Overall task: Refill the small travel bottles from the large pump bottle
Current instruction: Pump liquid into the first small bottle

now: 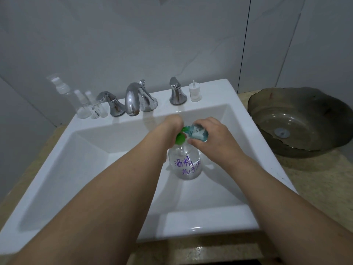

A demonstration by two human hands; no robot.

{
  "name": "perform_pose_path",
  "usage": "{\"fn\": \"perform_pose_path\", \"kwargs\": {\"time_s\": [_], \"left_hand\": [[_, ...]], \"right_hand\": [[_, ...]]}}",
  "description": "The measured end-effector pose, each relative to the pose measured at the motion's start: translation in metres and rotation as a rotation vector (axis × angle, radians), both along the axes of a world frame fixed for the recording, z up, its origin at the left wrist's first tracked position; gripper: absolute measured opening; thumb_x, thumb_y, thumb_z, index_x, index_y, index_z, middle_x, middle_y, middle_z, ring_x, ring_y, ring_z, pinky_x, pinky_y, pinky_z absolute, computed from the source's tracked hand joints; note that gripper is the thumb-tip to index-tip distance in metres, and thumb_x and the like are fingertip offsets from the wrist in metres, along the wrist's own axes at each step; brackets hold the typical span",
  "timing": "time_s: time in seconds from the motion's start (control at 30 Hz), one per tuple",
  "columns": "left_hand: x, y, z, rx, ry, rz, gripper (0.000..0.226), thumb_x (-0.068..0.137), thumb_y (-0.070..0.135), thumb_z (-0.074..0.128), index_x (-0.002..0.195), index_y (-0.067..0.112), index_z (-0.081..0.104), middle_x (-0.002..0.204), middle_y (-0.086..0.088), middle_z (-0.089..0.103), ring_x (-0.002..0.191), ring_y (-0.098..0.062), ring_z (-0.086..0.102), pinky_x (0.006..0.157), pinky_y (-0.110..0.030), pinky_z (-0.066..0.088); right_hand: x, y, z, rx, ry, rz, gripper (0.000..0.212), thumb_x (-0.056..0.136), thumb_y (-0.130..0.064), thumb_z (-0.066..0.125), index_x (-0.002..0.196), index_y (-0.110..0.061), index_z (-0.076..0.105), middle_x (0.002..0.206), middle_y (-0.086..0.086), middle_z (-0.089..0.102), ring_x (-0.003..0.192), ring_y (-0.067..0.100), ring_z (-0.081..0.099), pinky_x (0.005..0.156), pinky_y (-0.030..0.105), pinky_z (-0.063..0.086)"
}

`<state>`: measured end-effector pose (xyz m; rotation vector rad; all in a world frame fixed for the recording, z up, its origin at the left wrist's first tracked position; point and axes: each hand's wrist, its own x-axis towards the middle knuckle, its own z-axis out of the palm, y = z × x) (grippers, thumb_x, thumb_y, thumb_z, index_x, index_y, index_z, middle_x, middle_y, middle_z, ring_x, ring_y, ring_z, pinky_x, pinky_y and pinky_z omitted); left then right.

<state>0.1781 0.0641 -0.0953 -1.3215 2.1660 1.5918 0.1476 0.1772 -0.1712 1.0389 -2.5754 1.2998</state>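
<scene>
Filling one small bottle (198, 133), gripped in right hand (215, 138); left hand (172, 124) on pump (180, 137), fingers hidden. Maybe three clear bottles (91, 104) left.

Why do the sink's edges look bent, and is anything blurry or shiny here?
Head view: the wide-angle lens bows the sink rim; light is dim and bluish; glare glints on the faucet; the clear bottles at back left look soft and smeared; the hands cast faint shadows.

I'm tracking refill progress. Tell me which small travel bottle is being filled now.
The teal-tinted bottle, held tilted in the right hand at the large pump bottle's green pump. The clear spray bottles stand untouched by the left tap.
</scene>
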Motion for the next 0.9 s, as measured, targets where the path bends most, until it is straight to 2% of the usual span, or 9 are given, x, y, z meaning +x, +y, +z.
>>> {"fn": "perform_pose_path", "kwargs": {"time_s": [0.13, 0.17, 0.23, 0.3, 0.43, 0.53, 0.63, 0.8, 0.9], "left_hand": [[-0.001, -0.002, -0.001, -0.009, -0.012, -0.005, 0.03, 0.102, 0.005, 0.027, 0.077, 0.004, 0.042, 0.069, -0.013, 0.041, 0.054, -0.022, 0.035, 0.019, -0.009, 0.017], [-0.001, -0.001, 0.0, -0.019, -0.023, -0.009, 0.031, 0.102, 0.006, 0.027, 0.075, 0.004, 0.041, 0.069, -0.012, 0.042, 0.055, -0.023, 0.037, 0.019, -0.016, 0.021], [-0.006, -0.002, -0.004, -0.051, -0.04, -0.013, 0.032, 0.102, 0.008, 0.027, 0.074, 0.005, 0.042, 0.071, -0.01, 0.044, 0.061, -0.024, 0.042, 0.033, -0.029, 0.034], [-0.008, -0.002, -0.005, -0.073, -0.049, -0.014, 0.03, 0.102, 0.012, 0.028, 0.077, 0.006, 0.045, 0.078, -0.011, 0.049, 0.063, -0.023, 0.042, 0.047, -0.032, 0.029], [-0.007, 0.001, 0.007, 0.001, -0.028, 0.021, 0.028, 0.1, 0.022, 0.027, 0.108, 0.008, 0.05, 0.098, -0.011, 0.054, 0.066, -0.022, 0.044, 0.05, -0.027, 0.019], [-0.006, 0.001, 0.013, -0.004, 0.009, 0.009, 0.027, 0.1, 0.021, 0.025, 0.106, 0.01, 0.049, 0.101, -0.011, 0.053, 0.077, -0.023, 0.047, 0.051, -0.025, 0.021], [-0.003, 0.003, 0.014, -0.035, 0.004, -0.006, 0.027, 0.099, 0.02, 0.024, 0.102, 0.01, 0.049, 0.096, -0.011, 0.054, 0.086, -0.026, 0.049, 0.051, -0.025, 0.022], [-0.003, 0.002, 0.012, -0.088, -0.047, -0.033, 0.03, 0.1, 0.019, 0.026, 0.107, 0.009, 0.054, 0.078, -0.008, 0.051, 0.065, -0.021, 0.045, 0.049, -0.027, 0.022], [-0.006, 0.004, 0.007, -0.096, -0.031, -0.053, 0.026, 0.102, 0.011, 0.027, 0.091, 0.004, 0.049, 0.069, -0.009, 0.045, 0.056, -0.019, 0.039, 0.044, -0.03, 0.025]], "right_hand": [[0.0, 0.001, 0.001, -0.006, -0.006, 0.003, 0.04, 0.074, -0.026, 0.08, 0.11, -0.015, 0.063, 0.1, -0.003, 0.052, 0.086, 0.011, 0.05, 0.079, 0.023, 0.042], [0.0, 0.001, 0.001, -0.004, -0.004, 0.005, 0.04, 0.074, -0.026, 0.079, 0.11, -0.016, 0.063, 0.1, -0.002, 0.053, 0.085, 0.011, 0.049, 0.079, 0.023, 0.042], [0.0, 0.001, 0.002, 0.001, 0.002, 0.008, 0.039, 0.075, -0.027, 0.078, 0.11, -0.016, 0.063, 0.099, -0.003, 0.051, 0.085, 0.01, 0.048, 0.078, 0.021, 0.04], [0.0, 0.001, 0.001, -0.007, 0.008, 0.008, 0.04, 0.076, -0.027, 0.078, 0.112, -0.017, 0.062, 0.098, -0.005, 0.05, 0.086, 0.01, 0.048, 0.078, 0.02, 0.04], [0.0, 0.002, 0.003, -0.071, 0.025, -0.018, 0.043, 0.077, -0.026, 0.077, 0.115, -0.014, 0.062, 0.103, 0.0, 0.054, 0.088, 0.008, 0.049, 0.08, 0.02, 0.042], [0.0, 0.002, 0.003, -0.094, 0.031, -0.014, 0.043, 0.076, -0.025, 0.078, 0.115, -0.013, 0.062, 0.102, 0.001, 0.055, 0.089, 0.011, 0.051, 0.081, 0.021, 0.043], [0.0, 0.002, 0.003, -0.099, 0.027, 0.0, 0.043, 0.077, -0.026, 0.078, 0.115, -0.013, 0.063, 0.099, -0.002, 0.052, 0.086, 0.007, 0.047, 0.078, 0.017, 0.038], [0.0, 0.001, 0.004, -0.093, 0.018, 0.005, 0.043, 0.077, -0.026, 0.077, 0.116, -0.013, 0.062, 0.098, -0.005, 0.05, 0.086, 0.006, 0.046, 0.077, 0.014, 0.036], [-0.001, 0.001, 0.001, -0.043, 0.011, -0.001, 0.04, 0.078, -0.026, 0.077, 0.112, -0.013, 0.062, 0.097, -0.005, 0.049, 0.084, 0.008, 0.045, 0.075, 0.016, 0.034]]}}
